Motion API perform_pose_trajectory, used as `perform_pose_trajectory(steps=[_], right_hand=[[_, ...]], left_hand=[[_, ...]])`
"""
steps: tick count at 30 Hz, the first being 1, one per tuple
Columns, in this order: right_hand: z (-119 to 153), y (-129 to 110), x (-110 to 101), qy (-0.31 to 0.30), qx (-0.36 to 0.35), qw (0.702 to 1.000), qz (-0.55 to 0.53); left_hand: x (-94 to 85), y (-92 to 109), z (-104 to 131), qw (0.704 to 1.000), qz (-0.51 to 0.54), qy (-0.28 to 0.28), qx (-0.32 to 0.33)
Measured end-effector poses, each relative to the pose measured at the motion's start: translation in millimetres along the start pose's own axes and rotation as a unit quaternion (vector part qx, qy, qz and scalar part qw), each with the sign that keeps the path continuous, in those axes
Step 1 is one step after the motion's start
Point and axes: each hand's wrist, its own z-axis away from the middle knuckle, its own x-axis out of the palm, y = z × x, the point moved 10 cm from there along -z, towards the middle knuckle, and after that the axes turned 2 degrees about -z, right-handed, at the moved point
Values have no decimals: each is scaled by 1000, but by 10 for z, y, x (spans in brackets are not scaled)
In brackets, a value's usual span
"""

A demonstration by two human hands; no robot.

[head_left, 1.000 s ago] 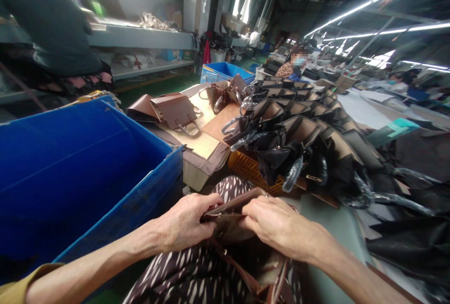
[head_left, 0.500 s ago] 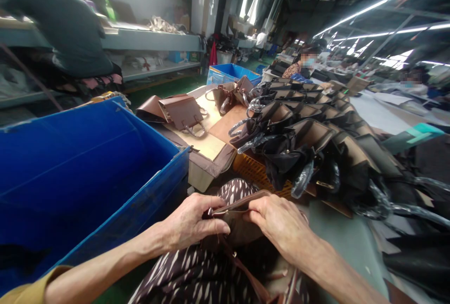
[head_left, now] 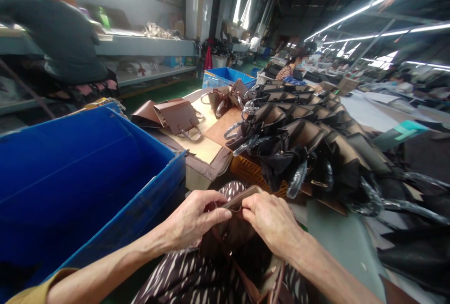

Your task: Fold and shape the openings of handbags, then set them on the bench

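A brown handbag (head_left: 242, 229) rests on the lap, over dark trousers with white flecks (head_left: 186, 271). My left hand (head_left: 197, 217) pinches the bag's upper edge between thumb and fingers. Close by on the right, my right hand (head_left: 269, 215) grips the same rim, its fingertips curled over the edge. Between the hands the lining shows as a narrow fold. A thin brown strap hangs down the bag's near side, and the lower part of the bag is in shadow.
To the left stands a large blue bin (head_left: 87, 187). Rows of black handbags (head_left: 305, 140) with plastic-wrapped handles fill the right side, partly above an orange crate (head_left: 248, 170). Brown handbags (head_left: 179, 116) lie ahead on a board. A co-worker (head_left: 59, 27) sits at a bench, back left.
Both hands keep hold of the bag's rim. The left thumb has shifted along the edge, the gap between the hands has narrowed, and the view has turned slightly right.
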Motion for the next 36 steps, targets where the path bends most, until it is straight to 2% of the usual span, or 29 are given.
perform_pose_trajectory(steps=[6, 9, 12, 15, 18, 21, 26, 36], right_hand=[[-19, 53, 2, 6, 4, 999, -32], [-26, 127, -12, 25, 7, 995, -92], [-13, 175, -34, 47, -18, 986, -158], [22, 238, -63, 72, -28, 973, -217], [46, 309, -71, 88, -11, 962, -258], [51, 314, -108, 116, -10, 966, -233], [42, 332, -181, 165, -15, 968, -186], [80, 381, -181, 200, 2, 973, -113]], left_hand=[[26, -120, -92, 999, -25, -28, -30], [-26, 25, -94, 994, -105, -5, 24], [-26, 143, -80, 987, -148, -4, 65], [-29, 134, -89, 989, -136, -6, 60], [-25, 62, -103, 996, -78, -8, 31], [-14, 25, -101, 999, -47, -4, 10], [-28, 54, -96, 997, -70, 18, -2], [-7, 72, -74, 996, -90, 22, 14]])
